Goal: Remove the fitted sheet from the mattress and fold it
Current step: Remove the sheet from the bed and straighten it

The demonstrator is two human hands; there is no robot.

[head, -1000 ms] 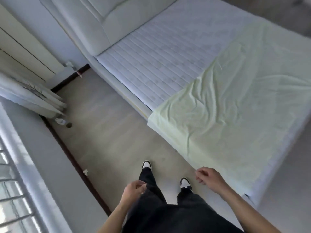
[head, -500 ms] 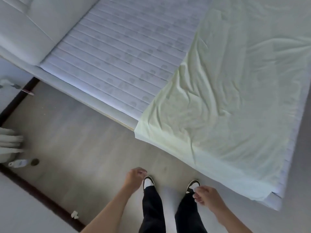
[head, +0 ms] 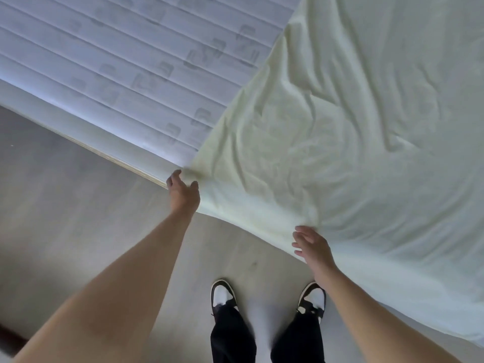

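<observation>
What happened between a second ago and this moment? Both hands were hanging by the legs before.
Both hands rose from beside the legs to the bed's near edge. The left hand now takes hold of the pale green fitted sheet at its pulled-back edge; the right hand reaches its hanging side with spread fingers, not yet gripping. The sheet lies as before, covering about half the quilted mattress.

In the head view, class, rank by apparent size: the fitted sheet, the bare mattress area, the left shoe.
1. fitted sheet
2. bare mattress area
3. left shoe, though camera distance skews this.
</observation>
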